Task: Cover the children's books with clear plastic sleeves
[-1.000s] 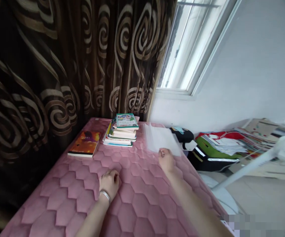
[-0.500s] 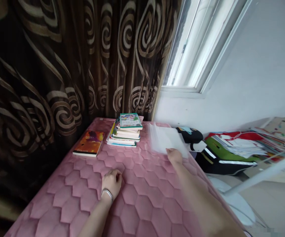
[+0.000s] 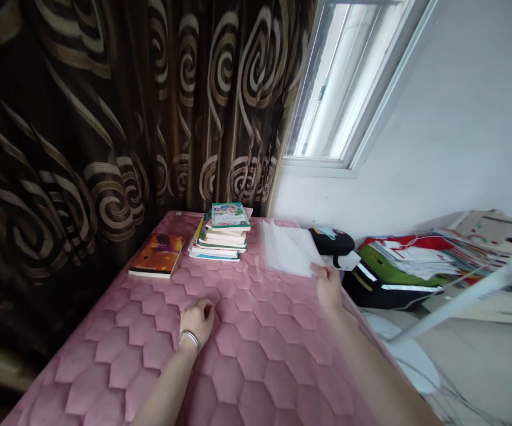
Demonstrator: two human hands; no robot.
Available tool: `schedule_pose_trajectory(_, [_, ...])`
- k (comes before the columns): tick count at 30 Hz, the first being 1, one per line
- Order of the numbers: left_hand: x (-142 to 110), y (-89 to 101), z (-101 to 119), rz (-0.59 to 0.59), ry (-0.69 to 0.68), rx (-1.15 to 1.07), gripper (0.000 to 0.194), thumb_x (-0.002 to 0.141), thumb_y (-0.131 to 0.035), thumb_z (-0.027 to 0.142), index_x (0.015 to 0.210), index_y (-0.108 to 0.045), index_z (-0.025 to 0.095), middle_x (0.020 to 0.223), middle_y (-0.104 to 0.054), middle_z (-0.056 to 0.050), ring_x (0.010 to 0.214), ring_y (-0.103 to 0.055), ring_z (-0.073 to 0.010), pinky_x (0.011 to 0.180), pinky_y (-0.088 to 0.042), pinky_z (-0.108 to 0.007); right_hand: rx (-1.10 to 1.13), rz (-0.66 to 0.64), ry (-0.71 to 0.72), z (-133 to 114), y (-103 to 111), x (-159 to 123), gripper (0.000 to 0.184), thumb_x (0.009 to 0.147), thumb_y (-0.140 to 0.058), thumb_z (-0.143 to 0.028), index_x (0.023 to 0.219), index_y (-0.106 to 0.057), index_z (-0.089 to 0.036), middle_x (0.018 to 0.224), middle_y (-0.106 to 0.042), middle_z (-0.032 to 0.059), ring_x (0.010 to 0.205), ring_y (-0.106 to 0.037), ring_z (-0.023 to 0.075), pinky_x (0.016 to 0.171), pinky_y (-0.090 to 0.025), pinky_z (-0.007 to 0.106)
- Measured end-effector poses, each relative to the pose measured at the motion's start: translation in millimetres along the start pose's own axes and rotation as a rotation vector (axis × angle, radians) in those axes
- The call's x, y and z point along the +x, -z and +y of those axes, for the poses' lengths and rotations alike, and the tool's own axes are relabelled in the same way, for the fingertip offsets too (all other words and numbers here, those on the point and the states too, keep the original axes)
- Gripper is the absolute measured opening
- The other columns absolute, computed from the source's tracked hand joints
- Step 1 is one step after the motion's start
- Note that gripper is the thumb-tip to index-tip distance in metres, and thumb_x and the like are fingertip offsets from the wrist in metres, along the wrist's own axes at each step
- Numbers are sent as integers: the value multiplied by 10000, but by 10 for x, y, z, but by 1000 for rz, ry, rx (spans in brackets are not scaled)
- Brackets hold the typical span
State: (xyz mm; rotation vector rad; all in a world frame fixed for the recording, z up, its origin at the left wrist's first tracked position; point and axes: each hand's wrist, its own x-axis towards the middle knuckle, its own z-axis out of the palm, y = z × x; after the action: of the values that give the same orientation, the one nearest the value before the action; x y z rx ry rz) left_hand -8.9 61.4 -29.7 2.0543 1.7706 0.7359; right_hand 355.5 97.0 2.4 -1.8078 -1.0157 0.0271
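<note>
My left hand (image 3: pixel 197 318), with a silver bangle on its wrist, rests on the pink quilted mattress (image 3: pixel 256 355). Its fingers are curled in and nothing shows in them. At the near right corner of a stack of clear plastic sleeves (image 3: pixel 287 248), my right hand (image 3: pixel 328 287) has its thumb and fingers closed on the edge. How many sleeves it pinches I cannot tell. Left of the sleeves stands a pile of books (image 3: pixel 220 242), topped by a green-bordered book (image 3: pixel 230 216). An orange-covered book (image 3: pixel 157 255) lies flat by the mattress's left edge.
Brown curtains (image 3: pixel 184 106) with swirls hang behind the mattress, beside a window (image 3: pixel 340 89). Past the right edge are a black bag (image 3: pixel 333 241), a green and black bag (image 3: pixel 389 278) with papers on top, and a white stand (image 3: pixel 455 307) with a round base.
My right hand has shifted right along the sleeves' near edge to their corner. My left hand stays curled on the mattress. The view has turned slightly right.
</note>
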Motion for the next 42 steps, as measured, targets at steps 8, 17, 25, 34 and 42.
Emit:
schedule_pose_trajectory(8, [8, -26, -37, 42, 31, -51, 249, 941, -399, 271, 940, -642, 217, 934, -722, -48, 874, -661, -178, 783, -435, -269, -46, -507, 537, -787, 352, -1626, 136, 818, -433, -274, 831, -566, -253, 796, -663, 63, 775, -621, 215, 737, -467, 307])
schedule_pose_trajectory(17, [-18, -36, -32, 73, 106, -173, 177, 858, -555, 283, 1017, -561, 207, 822, -693, -3, 770, -662, -140, 696, -452, -230, 44, -503, 209, -953, -11, -1488, 261, 888, -428, -387, 816, -619, -224, 809, -704, 63, 775, -665, 201, 693, -480, 279])
schedule_pose_trajectory(25, [-2, -54, -37, 161, 124, -133, 221, 836, -553, 210, 1054, -549, 172, 898, -642, -54, 815, -632, -161, 771, -493, -282, -95, -546, 132, -498, -320, -1550, 250, 782, -574, -363, 948, -638, -186, 874, -714, 79, 843, -671, 238, 746, -484, 318])
schedule_pose_trajectory(34, [-552, 142, 880, -126, -117, 176, 426, 876, -472, 434, 1198, -589, 181, 1257, -553, -133, 1166, -508, -289, 990, -412, -447, 292, -584, -69, -493, -317, -1481, 341, 743, -573, -454, 915, -691, -184, 877, -737, 84, 848, -681, 245, 794, -503, 349])
schedule_pose_trajectory(42, [-946, -149, 1158, -294, -44, 198, 849, 751, -430, -3, 1506, -154, 270, 1580, -162, -114, 1304, -443, -282, 957, -481, -371, 697, -865, -91, -644, -291, -1596, 364, 771, -594, -463, 998, -711, -204, 1000, -734, 76, 924, -677, 240, 836, -519, 368])
